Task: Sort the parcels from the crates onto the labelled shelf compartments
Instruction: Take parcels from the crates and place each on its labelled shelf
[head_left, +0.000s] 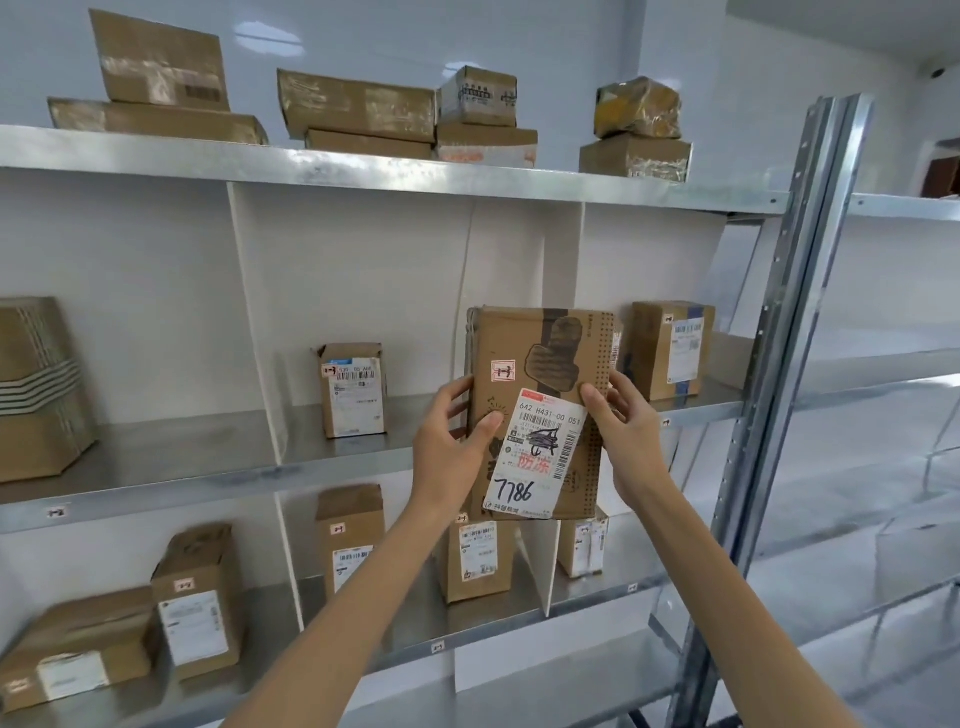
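I hold a flat brown cardboard parcel (537, 364) upright in front of the middle shelf (208, 478). It carries a white shipping label with "7786" handwritten on it and a small red sticker. My left hand (449, 447) grips its left edge with the thumb on the front. My right hand (626, 431) grips the right edge. The parcel hangs in front of the middle shelf's third compartment, between two white dividers. No crates are in view.
Parcels stand in the neighbouring compartments: one (353, 389) to the left, one (670, 348) to the right, several on the lower shelf (363, 665) and stacked on the top shelf (363, 171). A steel upright (769, 415) bounds the rack on the right; another rack lies beyond.
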